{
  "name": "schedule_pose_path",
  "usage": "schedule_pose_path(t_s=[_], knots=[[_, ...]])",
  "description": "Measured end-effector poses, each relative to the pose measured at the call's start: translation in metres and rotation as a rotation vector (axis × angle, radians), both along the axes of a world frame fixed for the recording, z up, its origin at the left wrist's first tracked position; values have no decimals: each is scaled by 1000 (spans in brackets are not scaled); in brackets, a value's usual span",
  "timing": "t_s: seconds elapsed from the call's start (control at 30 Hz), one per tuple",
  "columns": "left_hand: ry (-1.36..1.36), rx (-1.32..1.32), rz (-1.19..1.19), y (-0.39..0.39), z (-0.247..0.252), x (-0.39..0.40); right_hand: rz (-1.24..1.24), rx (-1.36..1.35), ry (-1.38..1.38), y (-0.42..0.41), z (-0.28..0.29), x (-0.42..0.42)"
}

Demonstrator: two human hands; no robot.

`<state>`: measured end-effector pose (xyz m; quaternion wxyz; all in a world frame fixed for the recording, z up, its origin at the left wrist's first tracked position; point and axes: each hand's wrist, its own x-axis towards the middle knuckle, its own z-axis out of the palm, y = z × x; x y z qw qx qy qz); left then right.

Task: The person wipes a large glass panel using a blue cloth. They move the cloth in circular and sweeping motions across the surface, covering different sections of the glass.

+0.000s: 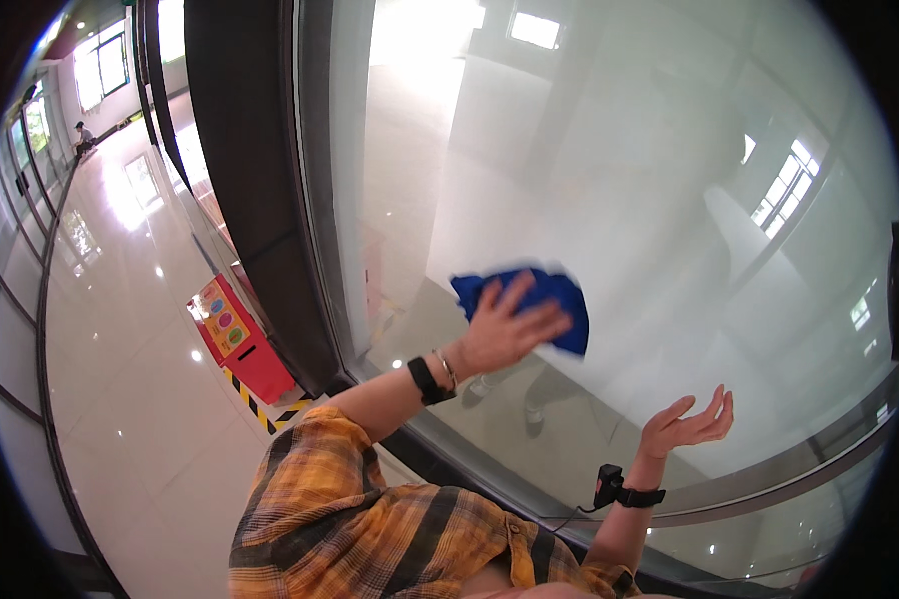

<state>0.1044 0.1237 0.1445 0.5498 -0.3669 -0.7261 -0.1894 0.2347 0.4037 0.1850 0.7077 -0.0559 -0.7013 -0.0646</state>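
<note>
My left hand [508,329] lies flat, fingers spread, on a dark blue cloth [569,296] and presses it against a large glass pane [607,202]. The fingers and the cloth's upper edge are blurred. A dark band and a bracelet circle that wrist. Lower right, my right hand [689,427] is raised with its fingers apart and nothing in it. Whether it touches the glass I cannot tell. A black strap with a small device [608,485] and a thin cable sits on the right wrist.
A dark frame [251,150] borders the glass on the left. Beside it stands a red box [251,344] with a slot, on yellow-black floor tape [251,404]. The glossy tiled floor [135,337] runs back to a seated person [84,140] far off.
</note>
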Motion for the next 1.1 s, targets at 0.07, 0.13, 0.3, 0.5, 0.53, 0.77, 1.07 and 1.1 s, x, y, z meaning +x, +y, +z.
schedule_pose_path(t_s=[0.07, 0.13, 0.3, 0.5, 0.53, 0.77, 1.07, 1.1], knots=[[-51, -97, 8, -2, -16, -2, -11, 3, -5, 5, 1, 0], [-128, 155, 83, -21, -8, -32, -8, 9, -5, 6, 2, 1], [-48, 778, 287, -137, 102, -130, 2, -6, 23, -1, 4, -1], [152, 487, 135, -96, 160, -97, 3, -10, 29, 0, 2, 0], [97, 331, 140, -69, 145, -83, -4, -7, 27, 1, 3, 1], [58, -218, 28, -11, 11, -11, 7, 11, -5, 9, 2, 5], [-74, 820, 296, -108, 127, -119, 33, 0, -34, 4, 0, 4], [-7, 726, 343, -91, 125, -107, 28, -9, -40, 5, -1, 4]])
